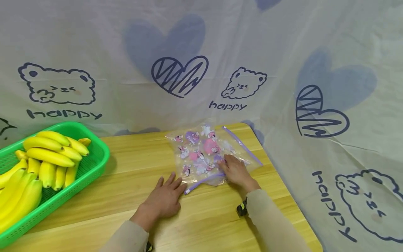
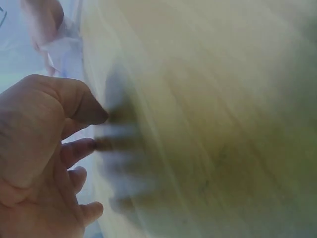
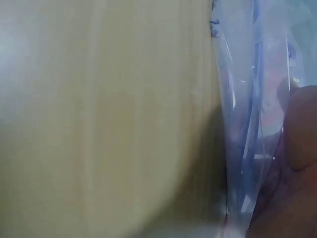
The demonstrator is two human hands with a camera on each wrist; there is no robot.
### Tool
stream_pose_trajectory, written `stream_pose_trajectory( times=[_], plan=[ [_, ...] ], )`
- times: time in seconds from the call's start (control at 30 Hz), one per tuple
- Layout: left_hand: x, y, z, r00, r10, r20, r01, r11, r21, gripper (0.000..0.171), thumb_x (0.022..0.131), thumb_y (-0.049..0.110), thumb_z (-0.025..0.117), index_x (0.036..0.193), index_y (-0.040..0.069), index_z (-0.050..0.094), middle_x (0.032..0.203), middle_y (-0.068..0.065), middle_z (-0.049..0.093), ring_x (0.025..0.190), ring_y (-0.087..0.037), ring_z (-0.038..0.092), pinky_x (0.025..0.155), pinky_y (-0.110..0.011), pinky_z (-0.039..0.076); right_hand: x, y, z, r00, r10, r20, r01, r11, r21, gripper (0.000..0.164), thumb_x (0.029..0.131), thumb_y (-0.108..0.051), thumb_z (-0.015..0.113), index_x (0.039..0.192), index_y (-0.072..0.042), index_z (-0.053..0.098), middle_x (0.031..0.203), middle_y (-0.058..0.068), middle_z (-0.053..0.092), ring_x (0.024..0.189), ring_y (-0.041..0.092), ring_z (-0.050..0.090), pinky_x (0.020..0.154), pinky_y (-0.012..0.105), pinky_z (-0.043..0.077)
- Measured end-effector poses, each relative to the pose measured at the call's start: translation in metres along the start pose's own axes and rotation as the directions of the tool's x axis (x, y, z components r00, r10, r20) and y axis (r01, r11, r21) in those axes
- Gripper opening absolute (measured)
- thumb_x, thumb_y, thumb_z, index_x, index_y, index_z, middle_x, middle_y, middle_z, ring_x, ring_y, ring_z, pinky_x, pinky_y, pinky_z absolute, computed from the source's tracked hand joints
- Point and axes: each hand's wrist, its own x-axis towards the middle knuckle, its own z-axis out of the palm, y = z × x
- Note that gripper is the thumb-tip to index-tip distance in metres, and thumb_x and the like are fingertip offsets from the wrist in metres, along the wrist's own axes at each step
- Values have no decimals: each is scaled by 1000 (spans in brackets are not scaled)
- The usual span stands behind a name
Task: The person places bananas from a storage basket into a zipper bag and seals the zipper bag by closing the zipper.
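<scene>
A clear zip bag point(image 1: 201, 157) printed with pink and purple figures lies on the wooden table. Its purple zip strip point(image 1: 201, 182) runs along the near side. My right hand point(image 1: 237, 171) pinches the bag near the right end of that strip, and the plastic bulges up beside it. In the right wrist view the thumb point(image 3: 302, 129) lies against the folded plastic point(image 3: 247, 99). My left hand point(image 1: 165, 196) rests on the table, fingers spread, tips by the strip's left end. Another purple zip strip point(image 1: 242, 145) shows on clear plastic at the far right.
A green basket point(image 1: 102, 154) with several bunches of bananas point(image 1: 51, 157) stands at the left. Behind the table hangs a printed cloth point(image 1: 126, 87), which also runs down along the table's right edge point(image 1: 283, 180).
</scene>
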Motion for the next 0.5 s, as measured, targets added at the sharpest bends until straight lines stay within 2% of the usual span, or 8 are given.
stream_pose_trajectory(
  times=[0.17,0.27,0.33,0.4,0.5],
  plan=[
    [-11,10,-5,997,74,1,-74,997,-13,56,96,20,62,150,11,57,157,-21,51,158,-45,28,126,-66,21,7,-3,0,999,7,54,-1,994,-105,71,112,-53,35,160,-2,40,168,24,33,159,46,24,125,72,8],
    [-12,14,-4,993,112,-30,-112,994,-9,44,98,18,60,141,12,65,139,-19,63,144,-38,50,124,-65,28,8,-9,0,999,28,42,-22,989,-146,71,111,-56,35,160,-4,40,168,25,32,157,48,25,125,72,10],
    [-10,15,-3,990,125,-71,-125,992,8,39,100,16,57,137,13,67,126,-14,66,129,-33,60,119,-65,36,6,-14,0,998,66,18,-63,989,-130,72,111,-56,34,161,-4,39,168,26,32,156,50,27,124,73,13],
    [-7,14,-1,987,121,-108,-119,993,22,36,101,15,56,135,15,67,121,-11,65,117,-29,63,114,-65,41,5,-18,-1,994,104,-11,-105,990,-92,73,111,-56,34,160,-2,40,165,27,36,153,52,32,123,72,19],
    [-6,11,1,989,79,-123,-77,997,20,39,104,16,52,140,15,65,131,-11,64,122,-32,60,110,-66,43,4,-21,-2,990,139,-30,-140,990,-10,74,111,-55,34,158,2,40,162,29,41,150,54,36,122,70,26]
  ],
)
